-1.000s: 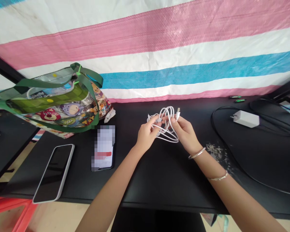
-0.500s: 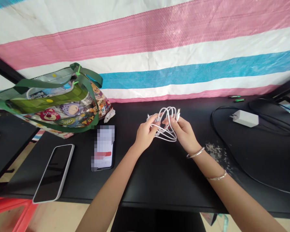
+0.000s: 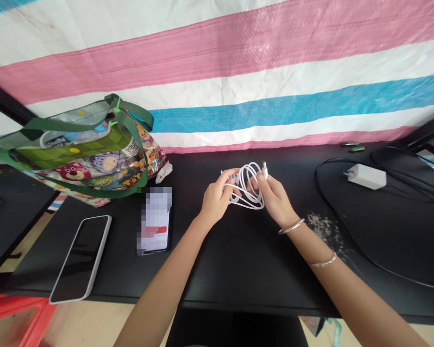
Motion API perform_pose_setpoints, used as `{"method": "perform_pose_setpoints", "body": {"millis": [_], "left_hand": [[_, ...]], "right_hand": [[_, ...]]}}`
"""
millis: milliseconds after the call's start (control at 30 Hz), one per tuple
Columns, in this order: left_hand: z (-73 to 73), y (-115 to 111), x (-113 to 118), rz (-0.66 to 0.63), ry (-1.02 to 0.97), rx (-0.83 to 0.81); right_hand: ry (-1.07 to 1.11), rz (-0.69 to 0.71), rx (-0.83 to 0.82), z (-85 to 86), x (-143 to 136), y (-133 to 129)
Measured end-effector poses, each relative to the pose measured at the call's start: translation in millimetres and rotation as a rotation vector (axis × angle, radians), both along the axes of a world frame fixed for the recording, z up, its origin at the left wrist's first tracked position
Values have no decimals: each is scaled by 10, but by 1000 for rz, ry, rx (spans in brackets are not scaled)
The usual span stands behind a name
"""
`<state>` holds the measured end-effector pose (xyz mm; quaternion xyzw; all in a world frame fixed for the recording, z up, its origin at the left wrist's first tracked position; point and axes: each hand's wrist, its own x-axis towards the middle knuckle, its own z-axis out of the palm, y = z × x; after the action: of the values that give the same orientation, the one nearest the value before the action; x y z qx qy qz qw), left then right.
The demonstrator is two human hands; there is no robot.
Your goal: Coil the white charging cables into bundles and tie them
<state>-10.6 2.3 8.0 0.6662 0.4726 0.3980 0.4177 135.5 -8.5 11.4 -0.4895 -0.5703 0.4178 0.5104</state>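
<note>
Fingers of my left hand [image 3: 214, 200] pinch the smooth white USB cable [image 3: 242, 179], its thin, rounded loops at centre; left forearm [image 3: 169, 274] aimed at one o'clock. At the bundle's three o'clock, my right hand [image 3: 278, 198] grips coils beside the plug [image 3: 264, 169], wrist slanting toward ten.

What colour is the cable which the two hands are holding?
The cable is white; it shows best in the head view.

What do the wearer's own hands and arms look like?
Left hand and right hand wear no gloves; no sleeves show. A smooth silvery bangle circles the right wrist, with a more uneven silvery bracelet farther up; the left arm shows no jewellery.
</note>
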Motion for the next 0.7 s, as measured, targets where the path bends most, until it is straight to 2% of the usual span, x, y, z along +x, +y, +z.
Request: {"method": "perform_pose_setpoints", "body": {"millis": [267,433,600,700], "left_hand": [[19,-5,-7,-13,20,-25],[36,-27,-17,-55,3,-55],[29,-26,-7,-108,-82,-54],[34,-24,1,-149,-126,-50]], "right_hand": [[-36,9,-1,26,-10,-11],[90,-58,-34,37,-7,14],[268,-197,-63,22,14,71],[349,-214,-89,7,34,95]]}}
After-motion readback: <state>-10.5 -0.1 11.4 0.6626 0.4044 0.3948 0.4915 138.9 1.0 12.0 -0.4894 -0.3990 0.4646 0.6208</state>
